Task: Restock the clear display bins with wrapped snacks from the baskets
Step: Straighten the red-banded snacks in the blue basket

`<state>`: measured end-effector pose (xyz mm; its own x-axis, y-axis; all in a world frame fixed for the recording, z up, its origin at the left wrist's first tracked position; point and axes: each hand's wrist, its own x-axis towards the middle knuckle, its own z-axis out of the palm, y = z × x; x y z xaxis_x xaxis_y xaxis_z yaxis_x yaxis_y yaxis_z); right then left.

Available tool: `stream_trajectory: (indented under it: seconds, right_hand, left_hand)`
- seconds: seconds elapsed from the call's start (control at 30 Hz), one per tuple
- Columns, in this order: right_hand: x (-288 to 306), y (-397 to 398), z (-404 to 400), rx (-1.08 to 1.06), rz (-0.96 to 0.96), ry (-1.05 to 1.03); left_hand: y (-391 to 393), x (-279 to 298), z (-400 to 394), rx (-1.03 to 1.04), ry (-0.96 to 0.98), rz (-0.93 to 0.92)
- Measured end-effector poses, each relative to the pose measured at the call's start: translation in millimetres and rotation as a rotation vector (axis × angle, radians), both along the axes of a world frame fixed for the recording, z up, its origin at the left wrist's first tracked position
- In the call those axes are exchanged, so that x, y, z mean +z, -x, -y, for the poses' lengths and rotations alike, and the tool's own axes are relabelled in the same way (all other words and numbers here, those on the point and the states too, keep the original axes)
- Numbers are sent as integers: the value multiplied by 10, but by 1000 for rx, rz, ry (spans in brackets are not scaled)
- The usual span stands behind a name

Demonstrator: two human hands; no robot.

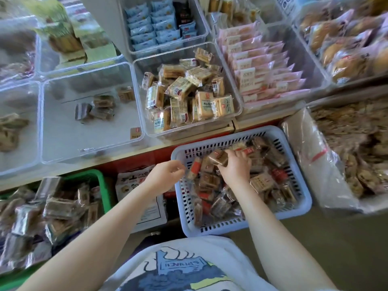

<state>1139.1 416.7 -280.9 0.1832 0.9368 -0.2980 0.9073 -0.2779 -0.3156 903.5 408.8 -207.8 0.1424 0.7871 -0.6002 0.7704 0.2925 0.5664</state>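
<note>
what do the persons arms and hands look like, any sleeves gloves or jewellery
Both forearms are bare up to the frame edge, with no sleeves showing. The left hand and right hand wear no gloves, and no rings, watch or bracelet show. The only clothing in view is a white shirt with a blue and yellow cartoon print.

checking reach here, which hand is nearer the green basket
Left. The left hand hovers at the white basket's left rim, just right of the green basket. The right hand is farther right, gripping wrapped snacks.
</note>
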Motion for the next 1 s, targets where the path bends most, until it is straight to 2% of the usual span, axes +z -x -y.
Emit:
stream_trajectory:
  seconds: [0.07, 0.13, 0.23, 0.3, 0.47, 0.57, 0.63, 0.73, 0.87, 1.0]
  right_hand:
    - [279, 85, 64, -7, -133, -182]
    - [570, 226, 103, 61, -270, -315]
    - [957, 506, 80, 201, -408, -379]
    - [1101, 712, 25, 277, -454, -386]
    - [1143, 1235, -98, 374, -409, -221]
    - [1073, 1609, -147, 501, -279, -140]
    - [1015, 1844, -175, 582, -146, -80]
    - [945, 2075, -210, 572, -19, -31]
    - [909, 2158, -217, 540, 12, -35]
    - [894, 2140, -214, 546, -2, -24]
  left_hand:
    - [-14, 64, -44, 131, 21, 95]
    - [-51, 177, -92, 320, 75, 283]
    - [-63, 378, -160, 500, 112, 552]
    - [7, 511, -175, 556, 42, 568]
    - [605, 656, -255, 639, -282, 361]
    - [1114, 678, -369, 522, -565, 63]
    - [1387, 618, -457, 368, -656, -134]
    - [1661, 412, -572, 237, -564, -268]
    - [1738, 249, -610, 60, -351, -267]
    - [1764, 155, -586, -12, -323, -285]
